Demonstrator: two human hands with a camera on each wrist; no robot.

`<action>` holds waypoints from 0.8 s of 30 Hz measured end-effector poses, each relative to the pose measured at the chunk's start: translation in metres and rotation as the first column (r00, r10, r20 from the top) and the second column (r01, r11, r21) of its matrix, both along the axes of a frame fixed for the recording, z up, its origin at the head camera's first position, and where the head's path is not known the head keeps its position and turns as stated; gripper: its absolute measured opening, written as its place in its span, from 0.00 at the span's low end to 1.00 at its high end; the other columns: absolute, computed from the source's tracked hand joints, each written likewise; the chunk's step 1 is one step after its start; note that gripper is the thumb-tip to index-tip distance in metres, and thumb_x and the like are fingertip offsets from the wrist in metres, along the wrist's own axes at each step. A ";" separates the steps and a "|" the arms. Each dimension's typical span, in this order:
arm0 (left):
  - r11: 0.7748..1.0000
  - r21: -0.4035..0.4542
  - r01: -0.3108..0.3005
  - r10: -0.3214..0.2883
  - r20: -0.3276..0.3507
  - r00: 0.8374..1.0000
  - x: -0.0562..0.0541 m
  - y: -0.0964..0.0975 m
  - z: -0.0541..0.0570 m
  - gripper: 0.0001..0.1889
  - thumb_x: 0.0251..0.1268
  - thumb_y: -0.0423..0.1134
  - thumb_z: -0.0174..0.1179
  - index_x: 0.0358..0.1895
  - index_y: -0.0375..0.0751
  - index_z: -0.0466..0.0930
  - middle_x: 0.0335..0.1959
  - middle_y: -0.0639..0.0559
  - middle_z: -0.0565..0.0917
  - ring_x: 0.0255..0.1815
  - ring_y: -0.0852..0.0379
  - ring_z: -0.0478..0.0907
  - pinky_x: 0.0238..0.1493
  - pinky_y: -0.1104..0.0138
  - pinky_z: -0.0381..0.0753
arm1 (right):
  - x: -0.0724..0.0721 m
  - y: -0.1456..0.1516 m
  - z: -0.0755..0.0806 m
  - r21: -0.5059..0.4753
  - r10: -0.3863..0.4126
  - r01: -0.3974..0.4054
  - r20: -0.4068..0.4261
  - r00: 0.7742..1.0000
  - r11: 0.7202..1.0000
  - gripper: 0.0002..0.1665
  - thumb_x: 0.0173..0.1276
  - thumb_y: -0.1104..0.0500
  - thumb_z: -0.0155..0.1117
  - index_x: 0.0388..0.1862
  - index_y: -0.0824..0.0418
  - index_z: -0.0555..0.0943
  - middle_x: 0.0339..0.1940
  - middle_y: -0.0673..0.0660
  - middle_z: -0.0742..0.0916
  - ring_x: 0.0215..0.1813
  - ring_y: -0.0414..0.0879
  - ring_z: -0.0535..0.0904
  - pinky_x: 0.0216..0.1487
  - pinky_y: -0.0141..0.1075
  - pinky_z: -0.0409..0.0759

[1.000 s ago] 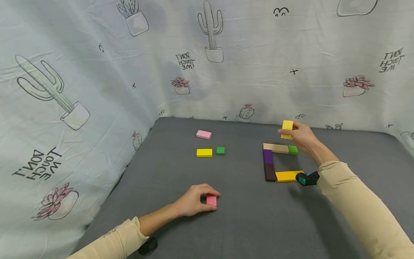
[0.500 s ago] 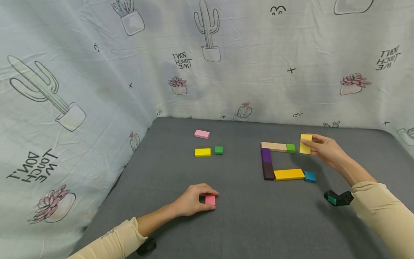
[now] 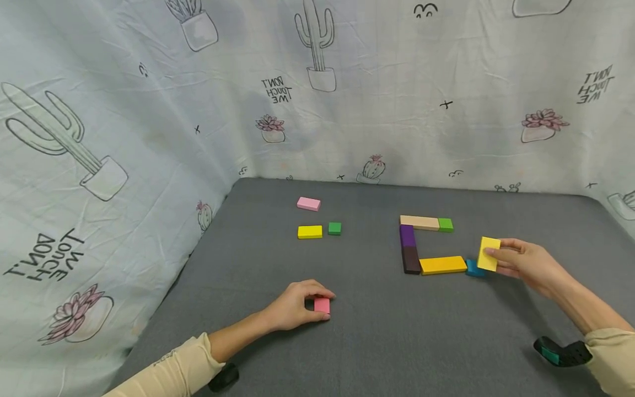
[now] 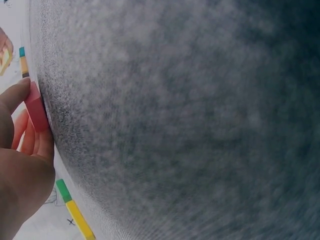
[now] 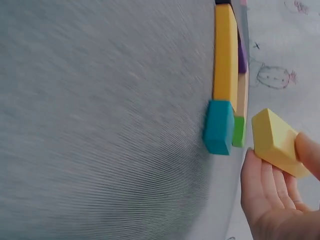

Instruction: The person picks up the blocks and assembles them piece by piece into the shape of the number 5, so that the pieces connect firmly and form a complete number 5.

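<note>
My right hand point(image 3: 533, 264) pinches a light yellow block point(image 3: 488, 254) between thumb and fingers, held up above the table. In the head view that block overlaps the end of a blue block point(image 3: 474, 268). The blue block continues an orange-yellow block point(image 3: 443, 265), which meets a dark brown block point(image 3: 410, 259). A purple block point(image 3: 407, 235), a tan block point(image 3: 419, 222) and a light green block point(image 3: 445, 224) complete the three-sided outline. Near the front, my left hand point(image 3: 297, 306) grips a pink block point(image 3: 322, 305) on the table between thumb and fingers.
Left of the outline lie a yellow block point(image 3: 310, 232), a dark green block point(image 3: 334, 228) and a pale pink block point(image 3: 308, 203). The grey table point(image 3: 367, 342) ends at a printed cloth point(image 3: 387, 110) behind and on the left.
The right hand has carried the light yellow block right and toward me, from behind the tan block to beside the blue block. The left hand stays in place on the pink block.
</note>
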State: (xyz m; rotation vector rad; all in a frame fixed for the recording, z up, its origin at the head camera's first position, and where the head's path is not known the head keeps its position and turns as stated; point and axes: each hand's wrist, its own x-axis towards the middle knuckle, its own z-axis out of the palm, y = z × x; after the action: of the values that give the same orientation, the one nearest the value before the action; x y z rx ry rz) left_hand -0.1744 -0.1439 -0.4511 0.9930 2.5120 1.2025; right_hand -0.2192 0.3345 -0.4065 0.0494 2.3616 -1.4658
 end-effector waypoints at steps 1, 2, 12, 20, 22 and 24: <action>1.000 0.000 0.001 -0.001 0.001 1.000 0.000 0.001 0.000 0.19 0.54 0.36 0.71 0.50 0.39 0.83 0.46 0.53 0.81 0.47 0.60 0.75 0.47 0.68 0.75 | 0.005 0.001 -0.002 -0.002 0.007 -0.007 -0.004 1.000 1.000 0.43 0.76 0.50 0.51 0.68 0.81 0.46 0.55 0.68 0.71 0.41 0.31 0.77 0.47 0.36 0.79; 1.000 -0.001 0.000 0.000 0.002 1.000 -0.001 0.001 0.000 0.19 0.54 0.36 0.71 0.51 0.39 0.83 0.46 0.54 0.81 0.47 0.61 0.75 0.47 0.68 0.75 | 0.009 0.002 -0.003 -0.009 0.015 -0.015 -0.006 1.000 1.000 0.40 0.76 0.51 0.51 0.67 0.81 0.49 0.54 0.66 0.72 0.41 0.32 0.77 0.47 0.37 0.79; 1.000 0.003 -0.015 0.015 -0.001 1.000 0.001 0.002 0.000 0.19 0.53 0.36 0.72 0.50 0.40 0.83 0.45 0.55 0.81 0.45 0.61 0.75 0.45 0.68 0.75 | 0.037 0.003 -0.017 -0.149 0.051 -0.026 0.167 0.985 0.989 0.38 0.75 0.54 0.53 0.67 0.80 0.51 0.51 0.60 0.74 0.46 0.42 0.78 0.51 0.41 0.77; 1.000 0.001 -0.020 0.020 -0.027 0.999 0.001 0.002 0.002 0.19 0.53 0.35 0.72 0.50 0.39 0.83 0.45 0.54 0.81 0.45 0.60 0.75 0.45 0.68 0.75 | 0.040 -0.003 -0.020 -0.113 -0.005 0.038 0.280 0.960 0.993 0.49 0.72 0.52 0.58 0.68 0.85 0.43 0.61 0.77 0.67 0.49 0.43 0.77 0.51 0.42 0.77; 1.000 -0.006 -0.017 0.017 -0.025 1.000 0.001 0.002 0.001 0.19 0.53 0.35 0.71 0.50 0.39 0.83 0.45 0.54 0.81 0.45 0.60 0.75 0.45 0.68 0.75 | 0.040 -0.005 -0.020 -0.092 -0.054 0.085 0.302 0.952 0.992 0.51 0.70 0.51 0.61 0.67 0.85 0.45 0.56 0.71 0.73 0.45 0.40 0.79 0.49 0.41 0.78; 1.000 -0.010 -0.017 0.016 -0.020 1.000 0.001 0.003 0.001 0.19 0.53 0.35 0.71 0.50 0.39 0.83 0.46 0.54 0.81 0.46 0.60 0.75 0.45 0.67 0.75 | 0.041 -0.007 -0.019 -0.072 -0.091 0.119 0.308 0.947 0.990 0.51 0.68 0.51 0.64 0.67 0.85 0.48 0.51 0.63 0.77 0.42 0.39 0.79 0.48 0.39 0.79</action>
State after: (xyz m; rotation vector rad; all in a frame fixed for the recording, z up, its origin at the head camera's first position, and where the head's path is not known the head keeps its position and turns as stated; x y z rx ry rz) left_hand -0.1734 -0.1411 -0.4498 0.9883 2.5439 1.1886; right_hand -0.1787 0.3279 -0.4252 0.3579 2.0708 -1.4910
